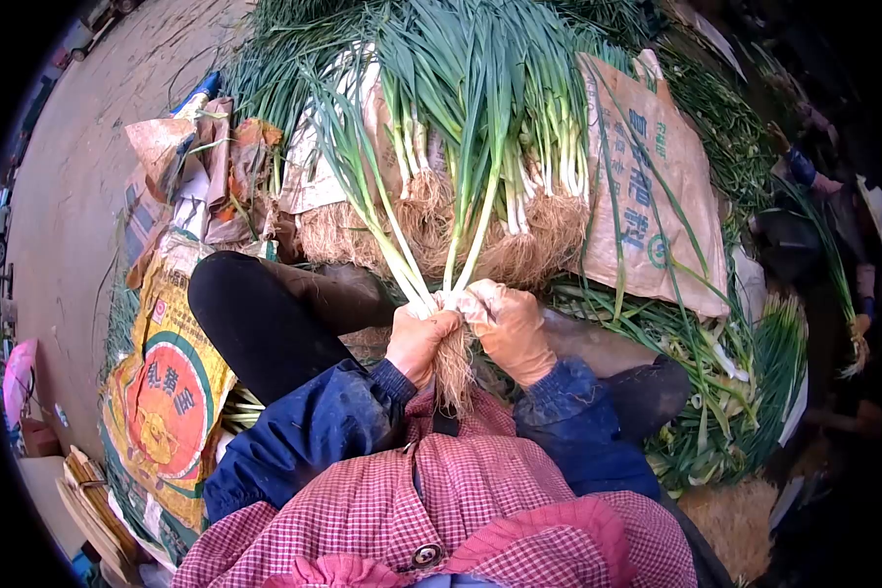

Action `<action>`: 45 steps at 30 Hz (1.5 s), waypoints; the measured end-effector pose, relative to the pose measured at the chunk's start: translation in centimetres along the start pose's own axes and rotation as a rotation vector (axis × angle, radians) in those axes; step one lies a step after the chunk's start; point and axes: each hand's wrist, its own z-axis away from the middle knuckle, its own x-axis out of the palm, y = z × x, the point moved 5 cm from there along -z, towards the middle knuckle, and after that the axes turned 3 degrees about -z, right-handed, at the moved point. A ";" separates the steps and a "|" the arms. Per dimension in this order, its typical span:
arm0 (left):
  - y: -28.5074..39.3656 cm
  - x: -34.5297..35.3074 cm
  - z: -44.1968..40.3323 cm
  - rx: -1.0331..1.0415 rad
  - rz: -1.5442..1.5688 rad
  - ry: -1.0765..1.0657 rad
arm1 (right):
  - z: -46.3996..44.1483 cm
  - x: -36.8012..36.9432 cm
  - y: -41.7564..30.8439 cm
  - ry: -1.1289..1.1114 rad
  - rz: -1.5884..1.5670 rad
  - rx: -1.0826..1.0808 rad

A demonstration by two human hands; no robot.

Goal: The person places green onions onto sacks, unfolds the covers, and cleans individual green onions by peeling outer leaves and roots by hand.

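Both hands are closed around the white lower stems of a few long green onions, just above their hanging brown roots. My left hand is wrapped round the stems on the left side. Against it, my right hand, in a pale orange glove, grips the stems from the right. The green leaves fan upward and away from me. Just beyond my hands lies a big pile of green onions with bushy roots facing me.
A printed woven sack lies right of the pile. At left are a yellow sack and crumpled bags. Loose leaves cover the ground at right. Another person holds onions at the far right. Pavement runs along the left.
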 end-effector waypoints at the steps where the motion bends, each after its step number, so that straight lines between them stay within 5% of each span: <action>1: 0.8 1.2 0.4 0.018 0.069 -0.028 | 1.0 -0.1 -0.9 -0.072 -0.302 0.042; 3: 0.0 -0.2 0.0 -0.043 0.030 0.008 | 2.6 -1.3 0.4 0.065 -0.932 0.119; 5: -0.1 0.0 -0.1 -0.053 0.029 -0.047 | 1.2 -3.1 1.7 0.303 -0.674 0.241; 9: 0.0 0.0 0.6 -0.272 0.112 -0.125 | -0.8 2.1 3.8 -0.241 -0.792 0.500; 10: 0.3 -0.3 0.4 -0.259 0.119 -0.123 | -0.9 3.0 3.9 -0.143 -0.783 0.429; 13: -0.6 -0.8 -0.2 -0.224 0.136 -0.074 | -0.2 2.0 1.2 0.007 0.128 -0.089; 15: -0.1 -0.9 -0.7 -0.183 0.130 -0.028 | 1.2 0.6 -2.2 -0.114 -0.304 -0.164; 17: 0.6 -0.4 -0.1 -0.165 0.082 -0.037 | 1.8 -1.3 -2.3 -0.008 -0.627 -0.099; 18: 0.1 -0.4 -0.1 -0.218 0.131 -0.077 | 1.3 -2.3 -1.1 0.031 -0.612 0.222; 20: 0.0 0.3 0.1 -0.225 0.106 -0.129 | -0.9 -0.8 3.5 0.166 -0.443 0.406; 23: 0.2 0.2 0.6 -0.186 0.009 -0.111 | -3.3 3.7 8.0 -0.107 -0.448 0.376; 25: 1.4 0.2 0.8 -0.129 0.040 -0.050 | -2.2 3.0 4.6 -0.109 0.056 0.228; 27: 1.2 -0.8 0.0 -0.122 0.157 -0.024 | 0.1 1.1 1.4 -0.062 -0.124 0.068; 30: 0.8 -1.0 -0.5 -0.270 0.431 -0.247 | 2.3 -1.0 6.1 -0.051 -0.252 0.366; 31: 0.6 -0.5 0.1 -0.386 0.548 -0.318 | 1.4 -1.1 6.4 0.100 -0.425 0.293; 33: 1.1 0.9 0.6 -0.335 0.619 -0.589 | -1.3 -0.3 7.8 -0.068 -0.882 0.543; 36: 1.2 1.4 2.2 -0.347 0.685 -0.564 | -6.0 3.3 7.8 -0.303 -1.547 0.454; 40: 2.2 1.8 2.1 -0.287 0.771 -0.651 | -2.8 5.2 6.1 0.013 -2.031 0.709; 43: 1.5 1.6 1.3 -0.318 0.621 -0.621 | 1.8 3.9 5.6 -0.079 -1.523 0.625; 45: 0.6 1.6 1.2 -0.394 0.690 -0.539 | 5.2 2.2 8.7 0.057 -1.217 0.777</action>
